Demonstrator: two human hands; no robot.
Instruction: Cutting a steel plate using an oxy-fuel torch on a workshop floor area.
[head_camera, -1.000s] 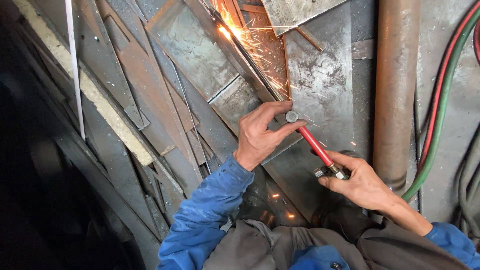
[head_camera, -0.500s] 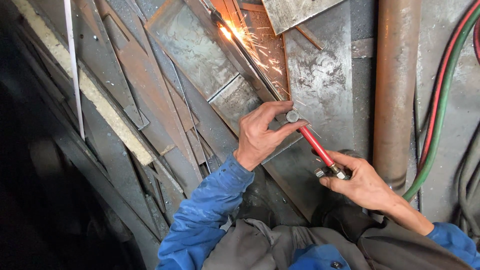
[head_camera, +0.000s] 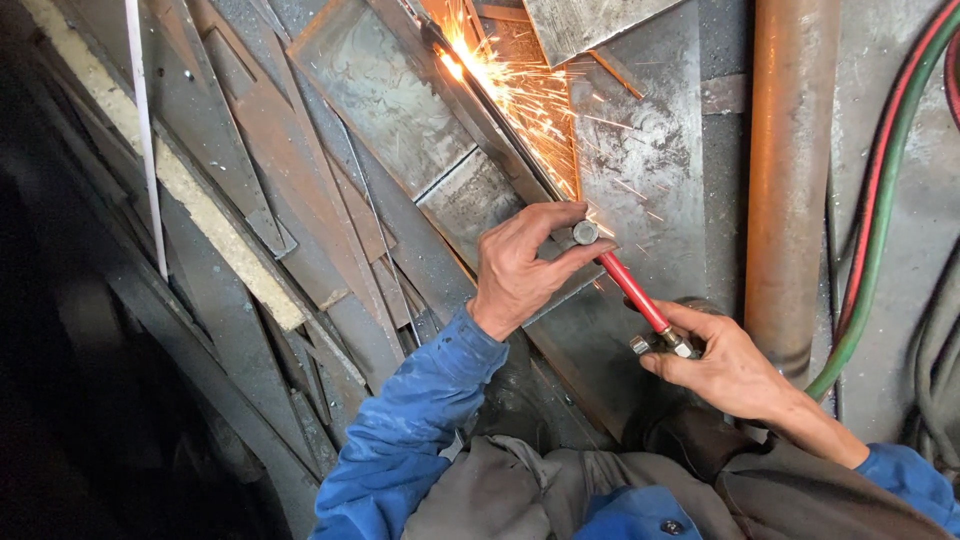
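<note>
Over on the far left a thin pale strip (head_camera: 145, 140) hangs down beside a long rust-flecked yellowish bar (head_camera: 180, 180), with a jumble of rusty steel offcuts (head_camera: 300, 220) lying slantwise next to it; I can't count those, they overlap too much.

Then come the two grey steel plates (head_camera: 385, 95) laid end to end, and along their edge the cut. The burning point (head_camera: 452, 68) has crept further up the plate than it was a second ago, and the sparks (head_camera: 530, 100) spray wider now, so the cut is plainly advancing away from the person.

The left hand (head_camera: 520, 270) rests spread on the plate, its thumb and forefinger closed narrowly round the torch's tube at a round knob (head_camera: 585, 232), steadying it. One cutting torch (head_camera: 620, 280), red along its shaft, runs down to the right hand (head_camera: 725, 365), which is wrapped tight about the valve end. Both sleeves are blue.

Further right stands one rusty pipe (head_camera: 790, 170), and beyond it a red and a green hose (head_camera: 880, 220) side by side, possibly with darker cable at the edge.
</note>
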